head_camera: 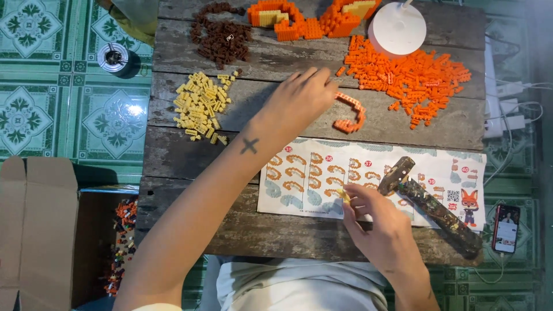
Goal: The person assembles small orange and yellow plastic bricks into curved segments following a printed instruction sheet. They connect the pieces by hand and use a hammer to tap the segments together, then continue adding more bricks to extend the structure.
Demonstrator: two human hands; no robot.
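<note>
— While the left hand (299, 95) stretches across the tabletop (184, 155), what is it touching?

— Its fingers (322, 78) lie loosely together, holding nothing, with the tips at the edge of the orange brick pile (415, 78), just beside the curved orange piece (350, 112) lying above the instruction sheet (322, 201).

— And the right hand (380, 227)?

— Nearer the body, over the sheet. Its fingers (354, 201) are pinched on a small yellow brick (344, 194).

— What else is about?

— A yellow brick pile (201, 106) to the left, a brown brick pile (222, 37) beyond it, a built orange model (311, 20) at the far edge, and a white lamp base (397, 27). A paint-spattered hammer (432, 204) rests on the sheet, a phone (506, 228) beside it.
</note>
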